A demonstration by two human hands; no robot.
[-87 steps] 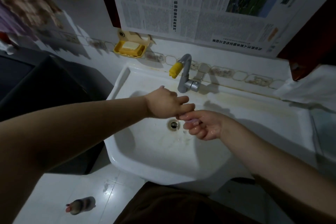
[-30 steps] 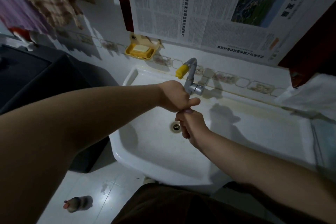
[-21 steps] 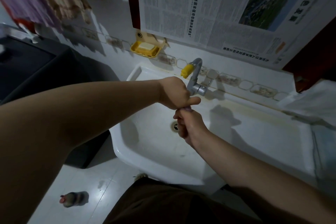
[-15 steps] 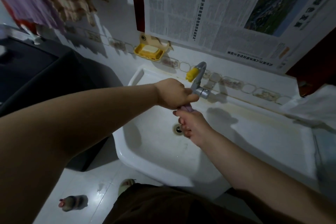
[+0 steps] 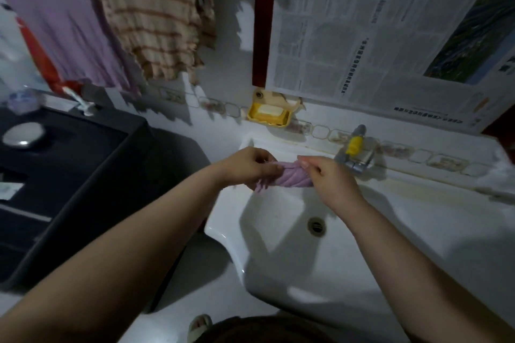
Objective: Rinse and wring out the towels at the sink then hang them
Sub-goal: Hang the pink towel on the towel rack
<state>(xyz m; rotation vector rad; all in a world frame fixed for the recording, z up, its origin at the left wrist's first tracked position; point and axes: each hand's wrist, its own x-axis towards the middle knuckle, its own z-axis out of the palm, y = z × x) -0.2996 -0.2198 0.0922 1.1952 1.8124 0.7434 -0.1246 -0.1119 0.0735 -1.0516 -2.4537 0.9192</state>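
You've lifted your hands off the drain, view now up-left. Left hand (image 5: 248,166) & right hand (image 5: 328,178) grip the twisted purple towel (image 5: 287,177) over the sink (image 5: 278,273): wringing's prob. done, hang it next.

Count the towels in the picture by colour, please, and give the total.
Purple: 2, the twisted towel gripped by the left hand and right hand over the sink, and the hanging towel.
Beige striped: 1, the striped towel hanging beside it.
Total: 3
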